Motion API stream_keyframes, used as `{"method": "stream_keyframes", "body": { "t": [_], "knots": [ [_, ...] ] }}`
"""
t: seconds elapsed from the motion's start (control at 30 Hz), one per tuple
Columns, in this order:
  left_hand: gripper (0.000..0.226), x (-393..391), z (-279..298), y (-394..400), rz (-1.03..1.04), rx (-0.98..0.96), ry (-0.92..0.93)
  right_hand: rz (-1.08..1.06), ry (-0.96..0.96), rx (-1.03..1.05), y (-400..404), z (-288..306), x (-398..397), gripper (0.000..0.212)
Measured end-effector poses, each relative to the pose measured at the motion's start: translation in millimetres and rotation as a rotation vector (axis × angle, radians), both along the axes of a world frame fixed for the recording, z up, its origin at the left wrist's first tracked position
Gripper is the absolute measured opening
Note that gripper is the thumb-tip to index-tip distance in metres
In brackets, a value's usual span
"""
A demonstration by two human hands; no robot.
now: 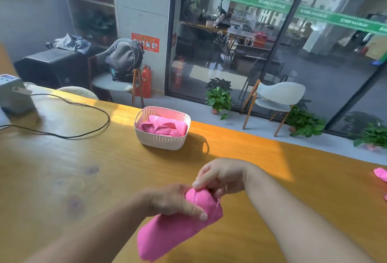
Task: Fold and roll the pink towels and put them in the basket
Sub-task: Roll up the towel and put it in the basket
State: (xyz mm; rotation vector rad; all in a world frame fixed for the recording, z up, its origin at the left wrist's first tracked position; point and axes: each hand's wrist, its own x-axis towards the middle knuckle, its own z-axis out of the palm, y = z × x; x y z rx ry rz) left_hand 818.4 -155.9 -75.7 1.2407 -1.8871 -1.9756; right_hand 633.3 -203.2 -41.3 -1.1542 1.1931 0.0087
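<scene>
I see the left hand (173, 201) gripping the folded pink towel (178, 229) above the table (62, 168), thumb across its top. The right hand (222, 177) pinches its upper end. The basket (162, 140), beyond, holds pink towels.

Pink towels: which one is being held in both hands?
The towel nearest the camera, gripped by the left hand and right hand; others lie in the basket or at the table's right edge.

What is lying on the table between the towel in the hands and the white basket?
Nothing: in the head view, only bare table separates the held pink towel from the basket.
</scene>
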Motion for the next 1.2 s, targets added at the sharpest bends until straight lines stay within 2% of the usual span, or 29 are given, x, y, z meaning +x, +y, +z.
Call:
{"method": "stream_keyframes", "body": {
  "t": [0.13,0.23,0.37,0.53,0.67,0.77,0.9,1.0,1.1,1.2],
  "knots": [
    [0.029,2,1,-7,-0.137,-0.081,-0.095,-0.045,-0.082,0.148,1,-12,-6,0.038],
    [0.033,4,1,-9,-0.197,-0.083,-0.118,-0.114,-0.112,0.190,9,-20,-10,0.037],
    [0.026,8,-3,-12,-0.175,0.146,0.128,-0.302,-0.259,0.286,12,-21,-11,0.029],
    [0.048,9,-13,-21,-0.068,0.298,0.309,-0.399,-0.330,0.325,5,-13,-14,0.025],
    [0.043,7,-21,-26,0.002,0.323,0.347,-0.465,-0.308,0.288,9,-11,-15,0.023],
    [0.056,7,-24,-29,0.038,0.323,0.344,-0.484,-0.251,0.231,12,-7,-14,0.020],
    [0.058,8,-24,-33,0.040,0.343,0.342,-0.435,-0.119,0.088,19,-12,-17,0.036],
    [0.054,8,-18,-37,-0.045,0.375,0.356,-0.406,-0.168,-0.006,20,-12,-18,0.031],
    [0.042,1,-7,-36,-0.231,0.384,0.332,-0.383,-0.303,-0.073,14,-11,-17,0.020],
    [0.038,-9,-6,-32,-0.257,0.345,0.259,-0.329,-0.322,-0.112,8,-19,-7,0.019]
  ]
}}
